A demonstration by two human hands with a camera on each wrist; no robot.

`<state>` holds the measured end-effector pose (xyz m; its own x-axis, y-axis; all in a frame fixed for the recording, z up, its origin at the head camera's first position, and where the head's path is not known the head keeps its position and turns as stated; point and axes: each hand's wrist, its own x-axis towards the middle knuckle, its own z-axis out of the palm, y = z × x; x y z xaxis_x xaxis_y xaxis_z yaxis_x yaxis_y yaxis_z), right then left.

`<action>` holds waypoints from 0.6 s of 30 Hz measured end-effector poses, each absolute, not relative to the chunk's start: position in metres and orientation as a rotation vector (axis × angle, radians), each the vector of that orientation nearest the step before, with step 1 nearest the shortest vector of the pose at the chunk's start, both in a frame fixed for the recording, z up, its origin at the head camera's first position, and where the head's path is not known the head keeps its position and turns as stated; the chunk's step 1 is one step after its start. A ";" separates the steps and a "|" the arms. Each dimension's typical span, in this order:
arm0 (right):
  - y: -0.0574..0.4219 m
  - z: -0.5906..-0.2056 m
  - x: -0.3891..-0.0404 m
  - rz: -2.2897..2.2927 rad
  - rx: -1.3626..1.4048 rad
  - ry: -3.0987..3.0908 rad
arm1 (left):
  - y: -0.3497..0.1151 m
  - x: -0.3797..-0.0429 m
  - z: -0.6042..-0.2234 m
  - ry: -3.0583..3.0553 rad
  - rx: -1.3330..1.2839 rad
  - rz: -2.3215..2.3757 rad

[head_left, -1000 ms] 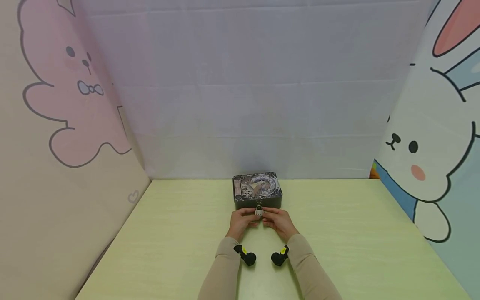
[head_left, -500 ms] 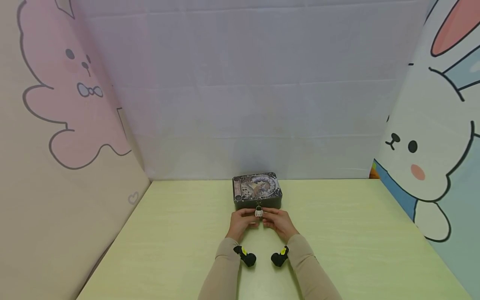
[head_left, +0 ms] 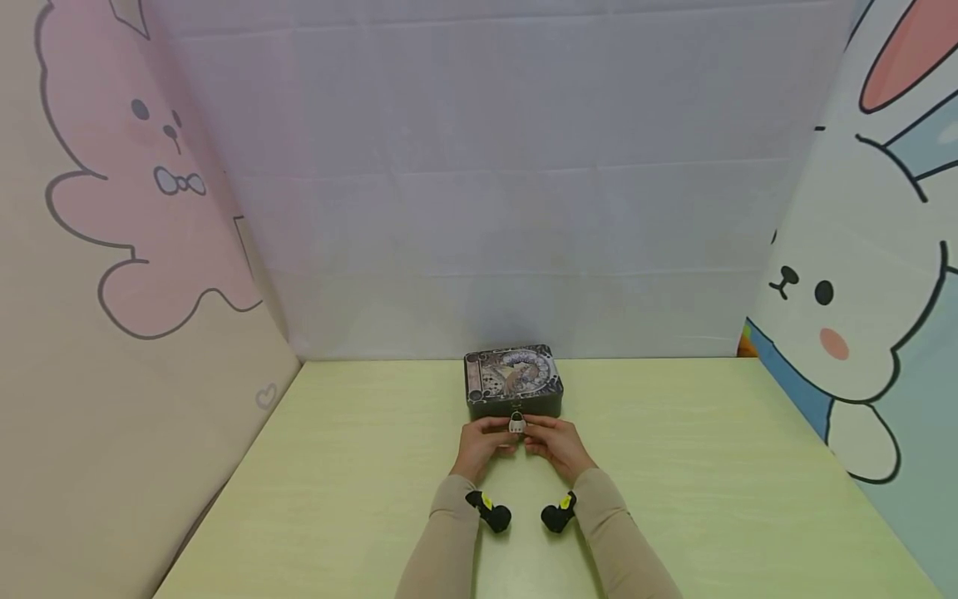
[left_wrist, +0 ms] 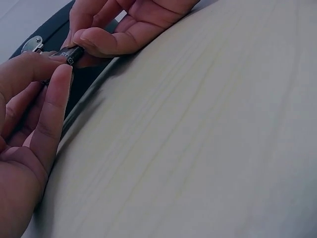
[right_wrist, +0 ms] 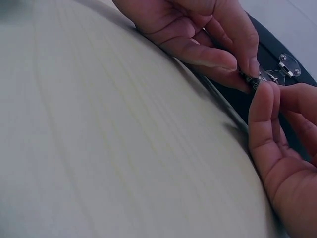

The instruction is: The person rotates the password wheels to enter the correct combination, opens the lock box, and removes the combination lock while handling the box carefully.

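A dark tin box (head_left: 514, 381) with an ornate printed lid stands closed on the table, its metal clasp (left_wrist: 33, 43) facing me. At the clasp hangs a small silver combination padlock (head_left: 517, 423); its dials carry tiny characters in the left wrist view. My left hand (head_left: 480, 443) pinches the padlock from the left with thumb and fingers. From the right, my right hand (head_left: 560, 445) holds it the same way. In the right wrist view the fingertips of both hands cover much of the padlock (right_wrist: 254, 80).
The pale yellow-green table (head_left: 359, 482) reaches back to a white cloth wall (head_left: 479, 208) close behind the box. Cartoon-printed panels flank it, a pink one (head_left: 135, 208) on the left and a rabbit (head_left: 838, 333) on the right. Black wrist cameras sit below the sleeves.
Both hands stay at the padlock. The padlock's face shifts very slightly between their fingertips; the box has not moved.
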<state>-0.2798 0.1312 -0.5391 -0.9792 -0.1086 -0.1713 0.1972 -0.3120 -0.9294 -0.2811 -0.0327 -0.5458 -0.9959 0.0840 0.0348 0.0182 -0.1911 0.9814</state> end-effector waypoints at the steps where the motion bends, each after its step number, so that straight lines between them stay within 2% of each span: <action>1: 0.131 -0.539 -0.280 -2.398 0.113 1.716 | -0.033 -0.281 -0.546 1.977 0.139 2.389; 9: 0.132 -0.540 -0.280 -2.393 0.111 1.712 | -0.030 -0.284 -0.545 1.979 -0.006 2.354; 18: 0.131 -0.540 -0.281 -2.403 0.113 1.707 | -0.032 -0.283 -0.543 1.961 0.027 2.349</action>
<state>-0.2808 0.1312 -0.5402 -0.9787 -0.1120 -0.1723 0.1995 -0.3180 -0.9268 -0.2833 -0.0317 -0.5432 -0.9965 0.0738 -0.0383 -0.0509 -0.1768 0.9829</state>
